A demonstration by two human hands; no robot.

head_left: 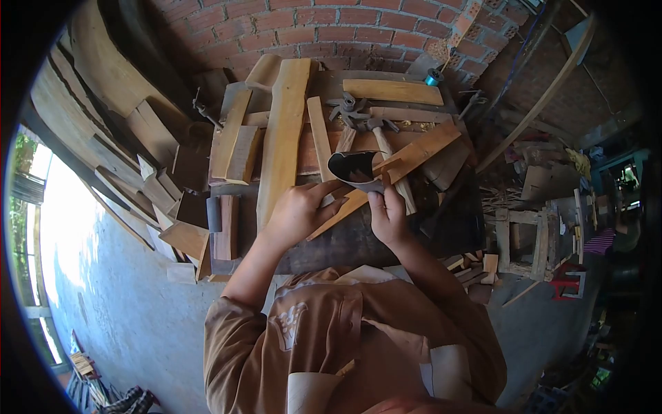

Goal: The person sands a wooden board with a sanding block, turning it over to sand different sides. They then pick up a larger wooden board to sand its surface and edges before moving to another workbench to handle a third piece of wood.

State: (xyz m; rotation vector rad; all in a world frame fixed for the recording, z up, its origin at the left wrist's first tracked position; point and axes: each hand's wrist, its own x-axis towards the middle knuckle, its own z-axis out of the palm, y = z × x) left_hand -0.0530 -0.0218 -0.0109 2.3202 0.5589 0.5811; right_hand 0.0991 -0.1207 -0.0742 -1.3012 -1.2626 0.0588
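Note:
Both hands are at a curled sheet [365,181], dark on its inner face and pale outside, above the workbench. My left hand [305,210] is closed at the sheet's left side, fingers bent toward it. With thumb and fingers, my right hand [389,210] pinches its right edge. Under the sheet, a long wooden strip [431,146] runs diagonally over the bench. Just beyond are two hammers, one with a pale handle [403,183], their heads close together. What the sheet's inside holds, if anything, is unclear.
On the dark workbench [289,259] lie a long board [286,117], a short block [226,228] and several wooden pieces. A blue spool [433,77] stands at the back right. Planks [103,69] lean at left; a wooden frame [527,241] and a red stool [567,281] are at right.

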